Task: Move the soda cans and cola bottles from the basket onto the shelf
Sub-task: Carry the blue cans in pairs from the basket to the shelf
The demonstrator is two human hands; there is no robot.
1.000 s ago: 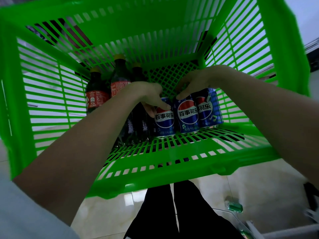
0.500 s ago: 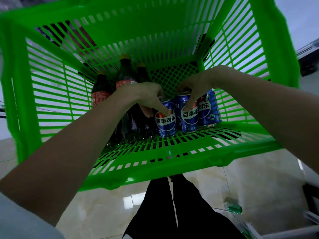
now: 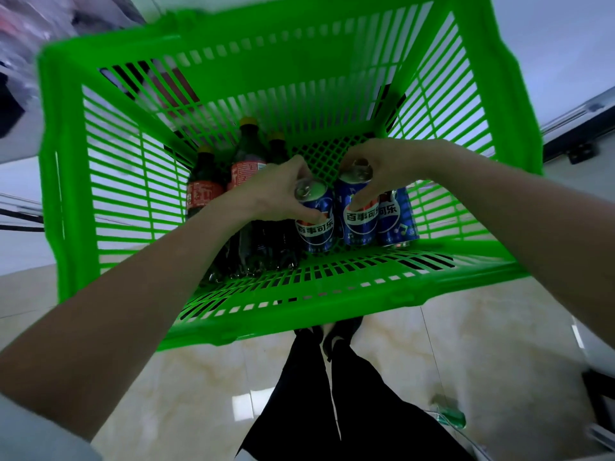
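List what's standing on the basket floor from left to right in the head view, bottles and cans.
Leftmost cola bottle → taller cola bottle → left can, gripped by the left hand → middle can, gripped by the right hand → free right can.

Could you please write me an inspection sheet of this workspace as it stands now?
Surface: green basket with slotted walls, above a pale tiled floor.
Job's things: three blue soda cans; left can, middle can, right can. Three cola bottles stand at the basket's left.
Clutter: small green thing on the floor, too blurred to name.
Hands: left hand grips the left can; right hand grips the middle can, fingers down its front.
Cables: thin pale line on the floor beside the green thing, unclear.
Surroundings: person's dark trousers; no shelf in view.
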